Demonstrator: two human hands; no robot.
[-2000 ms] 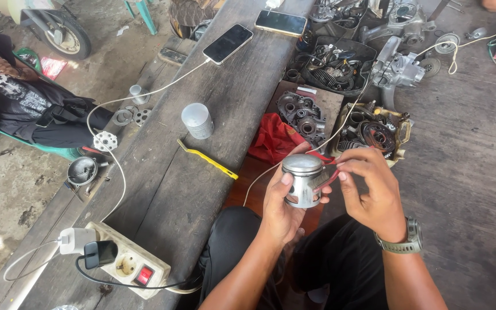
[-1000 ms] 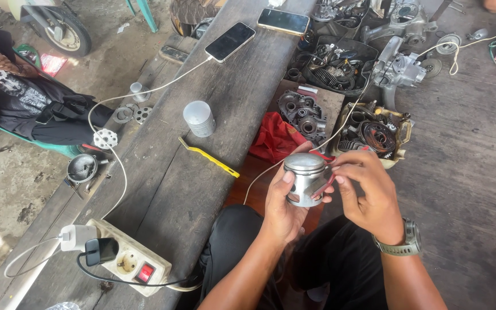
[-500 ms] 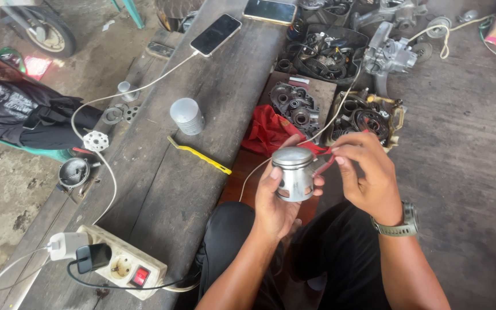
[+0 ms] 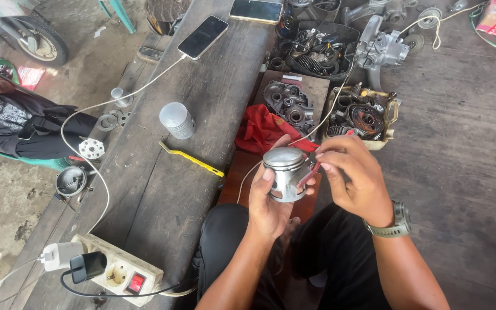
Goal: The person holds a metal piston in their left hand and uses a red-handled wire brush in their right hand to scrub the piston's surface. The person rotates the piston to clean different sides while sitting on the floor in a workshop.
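The left hand (image 4: 272, 198) wraps around a silver metal piston (image 4: 285, 173), thumb on the near side and fingers curled behind, holding it upright with its flat crown facing up, above the person's lap and just off the edge of the wooden bench (image 4: 202, 103). The right hand (image 4: 351, 175), with a grey-green wristwatch (image 4: 394, 221) on its wrist, is closed in a pinch on a thin red tool (image 4: 310, 174) whose tip meets the piston's side; what kind of tool it is cannot be told. Just behind the hands lies a crumpled red rag (image 4: 262, 129), and beyond it a dark engine casing (image 4: 287, 103) on a board, with a tray of engine parts (image 4: 360, 117) to its right. On the bench to the left lies a yellow-handled tool (image 4: 193, 159), near a second silver cylinder (image 4: 176, 120) standing upright. Farther up the bench are two smartphones, one (image 4: 203, 37) plugged into a white cable (image 4: 87, 149) that runs down to a white power strip (image 4: 119, 272) at the bench's near end, which carries a white charger and a black plug. Another person in dark clothes (image 4: 12, 123) sits at the far left, beside a small wheel (image 4: 33, 37).
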